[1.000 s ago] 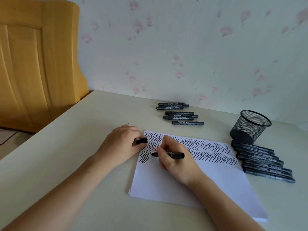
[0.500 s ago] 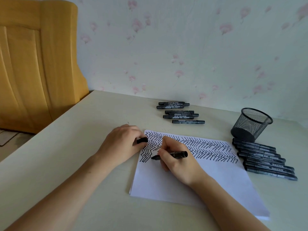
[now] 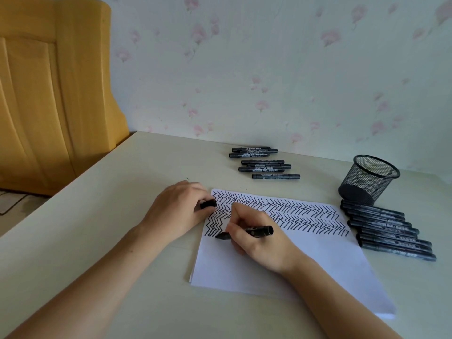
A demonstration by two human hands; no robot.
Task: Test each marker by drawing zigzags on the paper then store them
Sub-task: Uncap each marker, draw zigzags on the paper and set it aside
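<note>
A white sheet of paper (image 3: 305,263) lies on the table, its upper part covered in rows of black zigzags (image 3: 293,214). My right hand (image 3: 259,243) grips an uncapped black marker (image 3: 254,231) with its tip on the paper below the left end of the zigzags. My left hand (image 3: 178,211) rests at the paper's left edge and pinches the black marker cap (image 3: 208,204). A group of several black markers (image 3: 261,161) lies behind the paper. A second row of several markers (image 3: 386,228) lies to the right.
A black mesh pen cup (image 3: 369,179) stands at the back right, just behind the right row of markers. A yellow wooden headboard (image 3: 49,89) stands to the left of the cream table (image 3: 97,241). A flowered wall runs behind.
My right hand has slid the marker tip down and a little left along the left zigzag column. My left hand has stayed in place with the cap.
</note>
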